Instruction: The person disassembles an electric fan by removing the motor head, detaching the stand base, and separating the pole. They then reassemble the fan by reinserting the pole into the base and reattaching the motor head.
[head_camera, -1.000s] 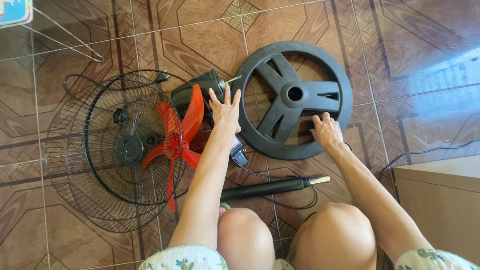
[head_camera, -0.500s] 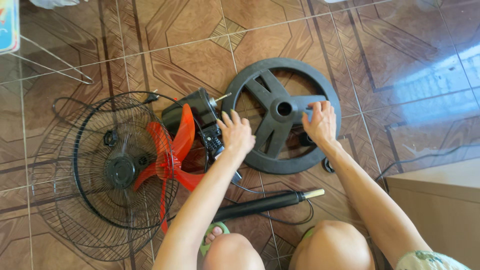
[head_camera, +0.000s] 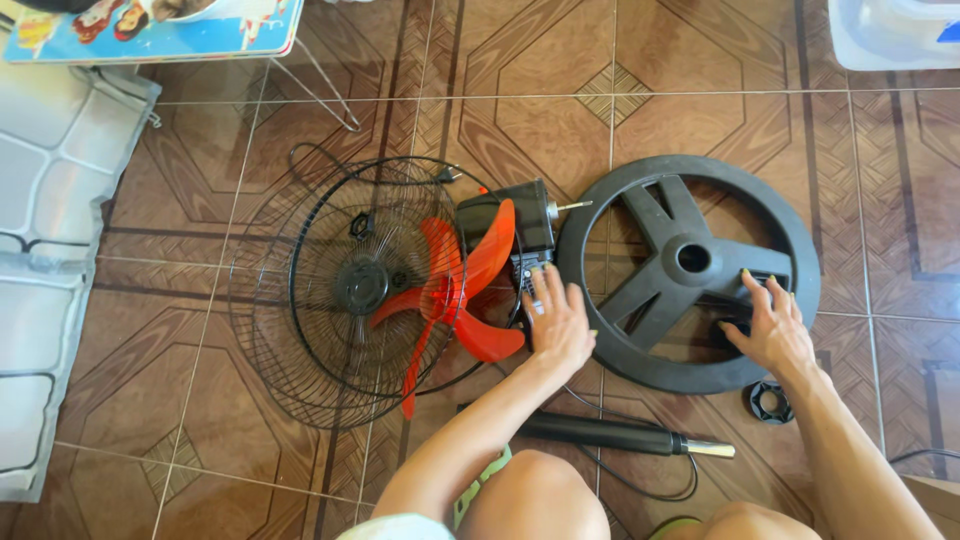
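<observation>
A dismantled fan lies on the tiled floor. My left hand (head_camera: 557, 322) rests flat, fingers spread, on the lower part of the black motor housing (head_camera: 512, 224), beside the red blade (head_camera: 455, 290). My right hand (head_camera: 768, 326) lies on a spoke of the round black fan base (head_camera: 610, 230), fingers curled over its edge. Two black wire grilles (head_camera: 300, 290) lie stacked to the left, under the blade. A black stand pole (head_camera: 610, 435) with a pale tip lies in front of my knees.
A small black ring nut (head_camera: 770, 402) sits by my right wrist. A black power cord (head_camera: 640, 488) loops near the pole. A grey mat (head_camera: 50, 250) covers the left side, a folding table's wire legs (head_camera: 320, 90) stand top left, a white tub (head_camera: 890, 30) top right.
The view has shifted, so everything sits lower and to the right in the frame. Both hands have stayed on the motor housing and the base, the right hand sliding along the spoke.
</observation>
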